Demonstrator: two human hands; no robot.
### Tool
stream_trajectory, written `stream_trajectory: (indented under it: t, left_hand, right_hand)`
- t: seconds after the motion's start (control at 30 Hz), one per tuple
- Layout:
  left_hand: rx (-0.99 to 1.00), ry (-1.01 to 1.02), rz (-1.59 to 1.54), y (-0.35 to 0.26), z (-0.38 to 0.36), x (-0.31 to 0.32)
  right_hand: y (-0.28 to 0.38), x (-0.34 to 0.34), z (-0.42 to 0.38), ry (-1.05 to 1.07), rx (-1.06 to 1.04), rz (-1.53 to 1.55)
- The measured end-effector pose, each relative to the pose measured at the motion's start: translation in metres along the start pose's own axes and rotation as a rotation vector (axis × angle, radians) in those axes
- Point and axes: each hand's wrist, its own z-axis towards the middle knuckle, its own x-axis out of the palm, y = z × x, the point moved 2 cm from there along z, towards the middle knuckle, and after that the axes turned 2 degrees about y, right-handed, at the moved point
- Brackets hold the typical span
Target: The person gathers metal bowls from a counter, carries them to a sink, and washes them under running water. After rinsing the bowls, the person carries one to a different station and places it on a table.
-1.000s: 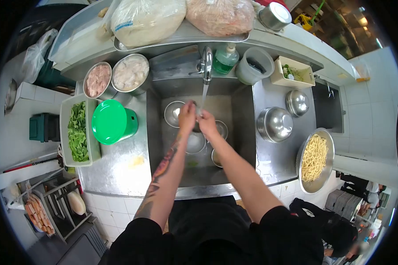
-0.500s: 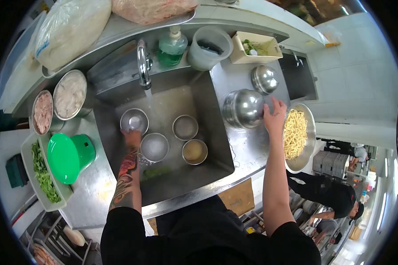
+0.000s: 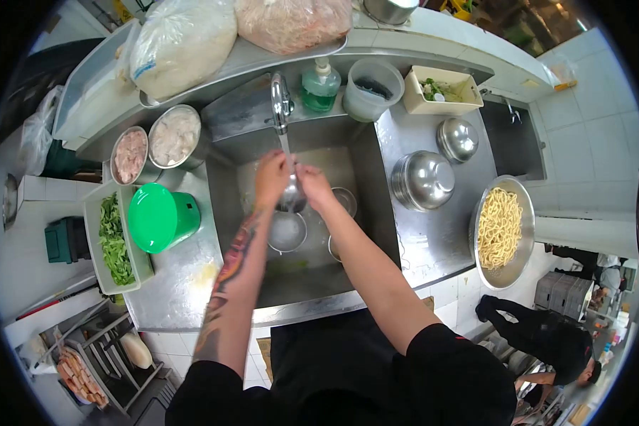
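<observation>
Under the running tap (image 3: 280, 106), a small steel bowl (image 3: 292, 200) is tilted between my two hands above the sink (image 3: 227, 213). My left hand (image 3: 271, 179) grips its left side, fingers closed on the rim. On the opposite side my right hand (image 3: 312, 183) is closed on it too. Water falls between the hands onto the bowl. Just below, another steel bowl (image 3: 287, 234) sits in the sink. Behind my right hand and forearm, a further bowl (image 3: 346, 199) is partly covered, and one more shows only its edge.
Upturned steel bowls (image 3: 424, 181) stand on the right counter, near a colander of noodles (image 3: 502, 224). Left are a green-lidded tub (image 3: 160, 216), a tray of greens (image 3: 117, 241) and meat containers (image 3: 130, 156). A soap bottle (image 3: 321, 89) stands behind. A co-worker (image 3: 547, 337) is at far right.
My right hand has left the upturned bowls on the counter and come into the sink. My left hand has lifted a bowl to the tap stream. The view has shifted.
</observation>
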Motion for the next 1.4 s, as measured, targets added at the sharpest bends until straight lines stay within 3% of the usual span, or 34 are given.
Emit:
stream_trajectory:
  t: [0.03, 0.07, 0.13, 0.2, 0.27, 0.3, 0.37, 0.4, 0.47, 0.5, 0.57, 0.6, 0.67, 0.7, 0.73, 0.8, 0.83, 0.87, 0.93, 0.97, 1.0, 1.03, 1.1, 1.13, 1.17, 1.2, 1.23, 1.27, 1.3, 1.33, 1.37, 1.4]
  left_hand:
    - [-0.065, -0.223, 0.111, -0.01, -0.006, 0.009]
    - [-0.062, -0.237, 0.115, -0.022, -0.016, 0.013]
    - [0.216, -0.443, 0.209, -0.046, -0.043, 0.014]
    - [0.122, -0.432, 0.067, -0.042, -0.065, 0.025]
    - [0.028, -0.41, -0.082, -0.034, -0.069, 0.036]
    - [-0.076, -0.381, -0.566, -0.028, -0.069, 0.041]
    - [-0.178, -0.332, -1.045, -0.011, -0.068, 0.045]
    - [-0.257, -0.315, -1.036, 0.009, -0.069, 0.036]
    - [-0.42, -0.294, -1.014, 0.043, -0.073, 0.019]
    - [-0.421, -0.302, -1.011, 0.036, -0.073, 0.005]
    - [-0.631, -0.081, -0.821, 0.014, -0.079, -0.022]
    - [-0.64, -0.08, -0.819, 0.021, -0.076, -0.016]
    - [-0.726, 0.021, -0.886, 0.041, -0.066, 0.007]
    - [-0.775, 0.021, -0.808, 0.026, -0.062, -0.003]
    - [-0.784, 0.026, -0.811, 0.037, -0.054, -0.008]
    - [-0.847, 0.388, -0.618, 0.073, -0.038, -0.019]
    - [-0.858, 0.389, -0.623, 0.07, -0.03, -0.025]
    - [-0.893, 0.325, -0.579, 0.067, -0.02, -0.029]
    - [-0.928, 0.263, -0.541, 0.061, -0.018, -0.008]
    - [-0.532, 0.066, -0.491, 0.05, -0.015, 0.014]
    - [-0.136, -0.126, -0.433, 0.042, -0.019, 0.03]
    - [-0.349, -0.072, -0.633, 0.034, -0.033, 0.038]
    - [-0.433, -0.106, -0.43, 0.097, -0.063, 0.079]
    - [-0.647, 0.008, -0.233, 0.138, -0.085, 0.093]
    - [-0.717, 0.026, -0.009, 0.154, -0.103, 0.091]
    - [-0.718, -0.02, -0.062, 0.221, -0.132, 0.122]
    - [-0.75, -0.022, 0.012, 0.221, -0.144, 0.126]
    - [-0.782, -0.023, 0.084, 0.219, -0.157, 0.13]
    - [-0.748, 0.11, 0.154, 0.233, -0.166, 0.136]
    - [-0.714, 0.241, 0.228, 0.239, -0.172, 0.141]
    - [-0.711, 0.245, 0.229, 0.218, -0.168, 0.133]
    - [-0.581, 0.126, 0.266, 0.168, -0.152, 0.112]
  right_hand:
    - [0.006, 0.003, 0.006, -0.05, -0.047, 0.156]
    - [0.019, 0.006, 0.009, -0.038, -0.056, 0.153]
    - [0.039, 0.002, 0.007, -0.338, 0.175, 0.684]
    - [0.039, 0.004, 0.01, -0.273, 0.141, 0.689]
    - [0.041, 0.023, 0.0, -0.22, 0.354, 0.759]
    - [0.01, 0.03, 0.014, -0.094, 0.325, 0.642]
    - [-0.017, 0.047, -0.013, 0.11, 0.096, 0.113]
    - [-0.025, 0.044, -0.026, 0.237, -0.08, -0.275]
    - [-0.014, 0.024, -0.054, 0.642, -0.062, -0.944]
    - [-0.004, 0.007, -0.053, 0.65, -0.065, -0.944]
    - [0.007, -0.011, -0.05, 0.918, -0.728, -1.827]
    - [0.004, -0.006, -0.048, 0.925, -0.724, -1.819]
    - [-0.005, 0.008, -0.037, 0.385, -0.538, -1.802]
    - [-0.028, 0.018, -0.035, 0.173, -0.698, -1.609]
    - [-0.02, 0.02, -0.041, 0.178, -0.688, -1.609]
    - [-0.003, 0.026, -0.056, 0.662, -0.122, -1.406]
    - [-0.01, 0.015, -0.055, 0.559, -0.348, -1.395]
    - [-0.023, 0.014, -0.049, 0.568, -0.337, -1.394]
    - [-0.028, 0.006, -0.028, 0.137, -0.294, -0.089]
    - [-0.028, 0.004, -0.022, 0.134, -0.291, -0.093]
    - [-0.02, -0.001, -0.02, -0.082, -0.328, -0.098]
    - [-0.012, -0.011, -0.025, -0.307, -0.36, -0.106]
    - [0.076, -0.03, -0.091, -0.304, -0.499, -0.22]
    - [0.1, -0.058, -0.11, -0.297, -0.479, -0.227]
    - [0.127, -0.096, -0.132, -0.349, -0.457, -0.302]
    - [0.153, -0.134, -0.154, -0.401, -0.432, -0.375]
    - [0.185, -0.154, -0.183, -0.481, -0.362, -0.19]
    - [0.2, -0.187, -0.193, -0.549, -0.455, -0.178]
    - [0.199, -0.225, -0.195, -0.582, -0.42, -0.226]
    - [0.198, -0.25, -0.19, -0.671, -0.358, -0.409]
    - [0.179, -0.289, -0.178, -0.736, -0.334, -0.781]
    - [0.165, -0.314, -0.166, -0.783, -0.306, -1.155]
